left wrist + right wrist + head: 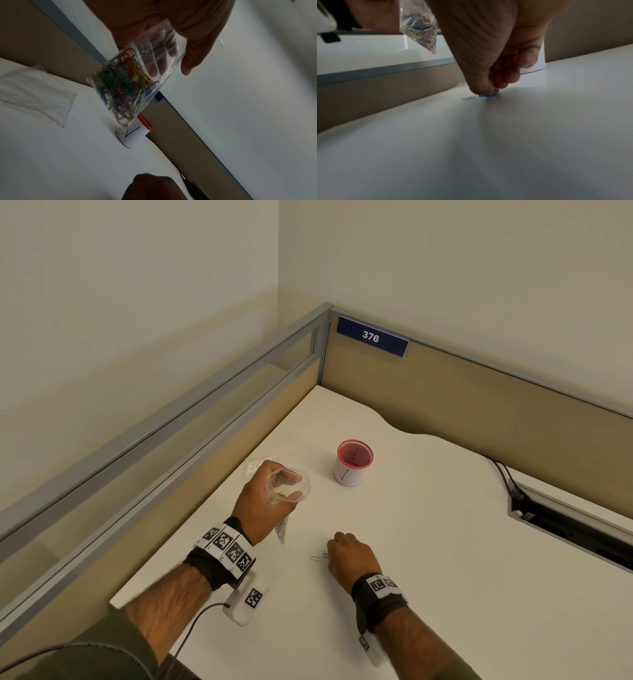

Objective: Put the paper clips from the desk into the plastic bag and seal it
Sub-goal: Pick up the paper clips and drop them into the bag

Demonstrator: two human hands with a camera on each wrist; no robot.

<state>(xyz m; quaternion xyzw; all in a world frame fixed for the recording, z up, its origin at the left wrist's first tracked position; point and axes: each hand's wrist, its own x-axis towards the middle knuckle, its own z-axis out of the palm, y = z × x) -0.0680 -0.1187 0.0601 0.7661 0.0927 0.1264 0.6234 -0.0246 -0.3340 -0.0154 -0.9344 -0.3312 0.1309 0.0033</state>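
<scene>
My left hand (pixel 270 501) holds a clear plastic bag (pixel 289 484) above the white desk (pixel 428 542), its mouth open upward. In the left wrist view the bag (pixel 137 81) hangs from my left hand's fingers (pixel 192 59) with several coloured paper clips (pixel 123 89) in its bottom. My right hand (pixel 349 556) is down on the desk, and its fingertips (pixel 488 90) pinch a blue paper clip (pixel 483 95) lying flat. A white paper clip (pixel 315 558) lies loose just to its left, and the right wrist view shows this white clip (pixel 469 98) too.
A red mesh cup (pixel 354 462) wrapped in white paper stands behind the hands. A second, flat plastic bag (pixel 34 92) lies on the desk by the left partition. A cable slot (pixel 565 525) with a black cable opens at the right. Partition walls close the back and left.
</scene>
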